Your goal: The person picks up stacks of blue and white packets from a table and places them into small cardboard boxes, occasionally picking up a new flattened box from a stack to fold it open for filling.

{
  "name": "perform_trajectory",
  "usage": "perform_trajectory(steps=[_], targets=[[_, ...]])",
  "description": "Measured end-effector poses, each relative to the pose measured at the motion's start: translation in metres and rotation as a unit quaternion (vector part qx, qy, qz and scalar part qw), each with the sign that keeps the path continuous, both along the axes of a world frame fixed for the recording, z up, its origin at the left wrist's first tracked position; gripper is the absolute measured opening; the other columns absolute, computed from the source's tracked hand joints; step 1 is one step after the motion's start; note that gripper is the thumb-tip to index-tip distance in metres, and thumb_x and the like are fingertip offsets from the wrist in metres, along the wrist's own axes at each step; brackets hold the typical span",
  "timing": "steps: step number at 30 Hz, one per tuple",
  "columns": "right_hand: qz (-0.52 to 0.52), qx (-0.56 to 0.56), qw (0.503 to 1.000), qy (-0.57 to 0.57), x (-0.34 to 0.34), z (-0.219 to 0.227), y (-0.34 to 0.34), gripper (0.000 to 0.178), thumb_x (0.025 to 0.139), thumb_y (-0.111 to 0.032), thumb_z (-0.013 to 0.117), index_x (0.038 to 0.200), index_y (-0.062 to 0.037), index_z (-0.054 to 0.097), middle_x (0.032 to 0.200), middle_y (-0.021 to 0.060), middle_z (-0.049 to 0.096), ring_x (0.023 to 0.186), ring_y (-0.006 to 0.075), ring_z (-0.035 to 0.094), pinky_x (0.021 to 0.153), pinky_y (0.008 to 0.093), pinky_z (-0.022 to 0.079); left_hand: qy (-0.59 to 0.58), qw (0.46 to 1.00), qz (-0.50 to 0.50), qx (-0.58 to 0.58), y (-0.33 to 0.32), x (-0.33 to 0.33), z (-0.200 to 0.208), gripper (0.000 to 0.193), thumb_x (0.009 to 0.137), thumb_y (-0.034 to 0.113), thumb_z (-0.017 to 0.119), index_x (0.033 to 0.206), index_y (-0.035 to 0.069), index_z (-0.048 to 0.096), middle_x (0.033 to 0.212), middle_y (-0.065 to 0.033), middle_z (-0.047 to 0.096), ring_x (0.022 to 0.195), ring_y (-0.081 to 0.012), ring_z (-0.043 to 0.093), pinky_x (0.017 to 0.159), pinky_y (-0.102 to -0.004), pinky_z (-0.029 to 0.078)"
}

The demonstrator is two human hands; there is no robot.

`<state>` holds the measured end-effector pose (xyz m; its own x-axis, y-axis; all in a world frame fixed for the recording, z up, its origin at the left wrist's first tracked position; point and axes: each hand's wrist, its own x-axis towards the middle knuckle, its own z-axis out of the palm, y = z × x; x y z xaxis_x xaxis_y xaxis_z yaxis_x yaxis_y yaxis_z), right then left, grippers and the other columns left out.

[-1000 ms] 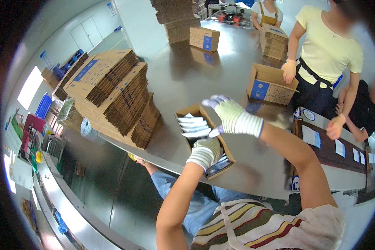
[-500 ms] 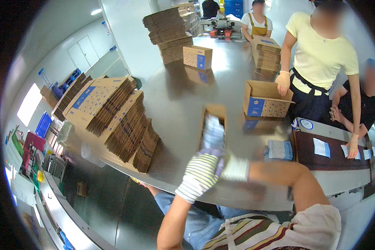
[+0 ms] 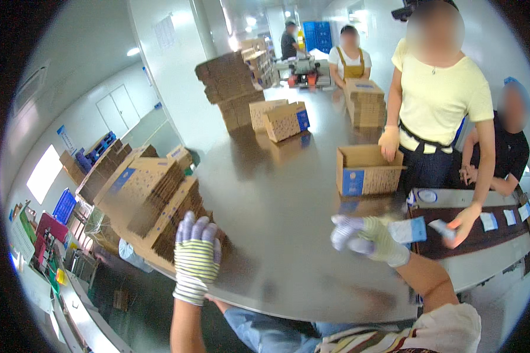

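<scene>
My left hand, in a striped glove with lilac fingertips, has its fingers stretched out beside the stack of flat brown cartons; whether it touches them I cannot tell. Over the metal table, my right hand is gloved too, slightly blurred, with fingers loosely bent apart and nothing visible in them. Closest to it lies a blue-and-white packet at the conveyor's end. Farther off, an upright brown carton with a blue panel stands tilted against another carton.
Across the table a person in a yellow top holds an open carton and handles a packet on the dark conveyor belt. More packets lie along it. Flat cartons are piled at the back left, others at the back right.
My hands have parted, left toward the carton stack, right toward the packets. The filled carton that was before them now stands far up the table, by the other carton. The view has tilted up.
</scene>
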<state>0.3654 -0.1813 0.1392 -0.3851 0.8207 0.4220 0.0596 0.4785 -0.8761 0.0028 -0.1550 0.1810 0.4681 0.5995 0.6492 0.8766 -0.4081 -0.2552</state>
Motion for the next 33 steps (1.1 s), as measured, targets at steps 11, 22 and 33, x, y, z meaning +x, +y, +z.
perform_trajectory(steps=[11, 22, 33], targets=[[0.210, -0.146, 0.883, 0.393, 0.046, -0.062, -0.013, 0.068, 0.082, -0.063, 0.049, 0.091, 0.0022, 0.063, 0.085, 0.0144, 0.064, 0.089, 0.0293, 0.059, 0.100, 0.0538, 0.034, 0.015, 0.966, 0.250, 0.058, 0.112, -0.046, 0.124, 0.051, 0.078, 0.016, 0.061, 0.127, 0.007, 0.046, 0.132, -0.0170, 0.045, 0.128, -0.0368, 0.035, 0.107, -0.0466, 0.030], [0.136, -0.319, 0.800, 0.489, 0.048, -0.127, -0.029, 0.054, 0.090, -0.052, 0.046, 0.103, -0.0032, 0.063, 0.097, 0.0112, 0.065, 0.100, 0.0310, 0.057, 0.101, 0.0527, 0.032, 0.069, 0.931, 0.285, -0.216, 0.139, -0.043, 0.122, 0.048, 0.088, 0.035, 0.046, 0.133, 0.016, 0.043, 0.120, -0.0234, 0.052, 0.106, -0.0369, 0.056, 0.090, -0.0433, 0.047], [0.238, -0.324, 0.727, 0.557, 0.034, -0.128, -0.021, 0.050, 0.090, -0.046, 0.050, 0.117, -0.0036, 0.057, 0.110, 0.0142, 0.062, 0.102, 0.0320, 0.058, 0.101, 0.0565, 0.033, 0.052, 0.960, 0.266, -0.078, 0.122, -0.030, 0.105, 0.056, 0.074, 0.046, 0.062, 0.114, 0.007, 0.055, 0.109, -0.0198, 0.060, 0.094, -0.0353, 0.062, 0.082, -0.0433, 0.051]])
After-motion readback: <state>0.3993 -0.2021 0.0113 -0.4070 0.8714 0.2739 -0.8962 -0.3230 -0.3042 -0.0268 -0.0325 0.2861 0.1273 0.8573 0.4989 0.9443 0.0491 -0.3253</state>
